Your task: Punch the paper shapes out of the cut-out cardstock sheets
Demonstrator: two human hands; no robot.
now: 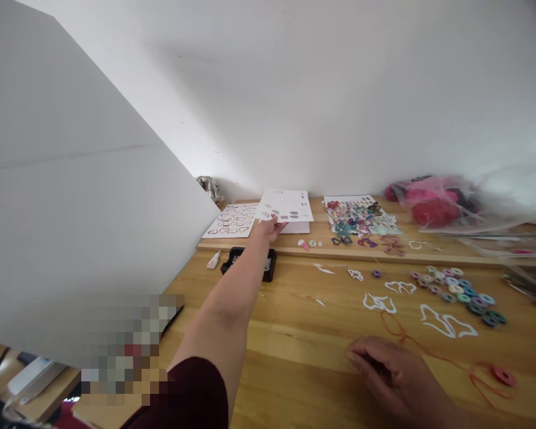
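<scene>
My left hand point(273, 227), at the end of my outstretched arm, pinches the near edge of a white sheet point(290, 205) dotted with small grey and pinkish shapes. The sheet is slightly raised over another white sheet point(297, 227) on the raised ledge. Low at the right, my right hand point(395, 378) is curled on or just above the wooden table, its thumb and fingers together. Whatever may be inside it is hidden. Beside it runs a loose orange thread point(411, 341), trailing to a red spool point(502, 375). White butterfly-like cutouts point(379, 302) lie beyond this hand.
A black tray point(271, 266) of small beads sits under my left forearm, near a white glue tube point(213, 260). Several thread spools point(455, 290) cluster at the right. Colourful cut pieces point(357, 217) cover another sheet. A grey panel point(84, 179) stands along the left.
</scene>
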